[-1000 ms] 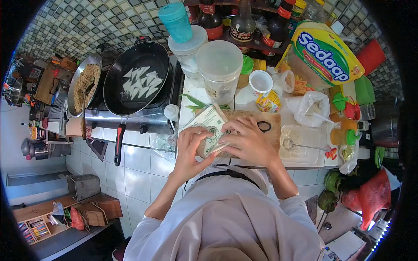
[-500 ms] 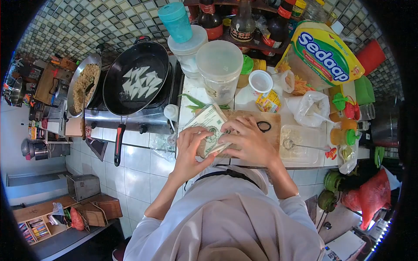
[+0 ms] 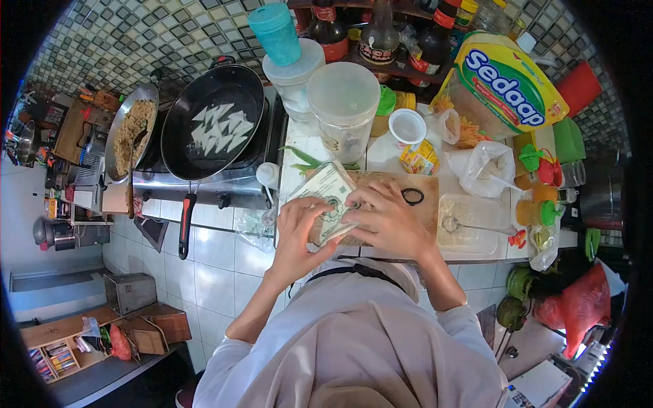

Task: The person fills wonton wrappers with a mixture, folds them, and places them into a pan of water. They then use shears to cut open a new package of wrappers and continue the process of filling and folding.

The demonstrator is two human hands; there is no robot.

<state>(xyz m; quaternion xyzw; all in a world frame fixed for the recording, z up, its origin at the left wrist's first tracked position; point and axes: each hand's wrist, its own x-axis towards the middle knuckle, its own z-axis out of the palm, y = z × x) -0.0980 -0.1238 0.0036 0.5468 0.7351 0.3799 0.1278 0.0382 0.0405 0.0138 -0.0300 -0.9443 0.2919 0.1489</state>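
A flat cream packet with green print (image 3: 326, 194) lies tilted over the wooden cutting board (image 3: 425, 211). My left hand (image 3: 299, 228) grips its left edge, with fingers curled on top and the thumb toward the near corner. From the other side, the bent fingers of my right hand (image 3: 391, 221) hold the packet's right edge. Part of its face is hidden under my fingers. Just past my right hand, a black ring-shaped item (image 3: 412, 196) rests on the board. Green leaves (image 3: 299, 156) stick out behind the packet.
On the stove at left sit a black frying pan (image 3: 183, 129) with white pieces and a pan of brown crumbly food (image 3: 139, 119). Clear jars (image 3: 343, 102) stand behind the board. To the right are a plastic tray (image 3: 469, 238) with a spoon and a white plastic bag (image 3: 483, 170).
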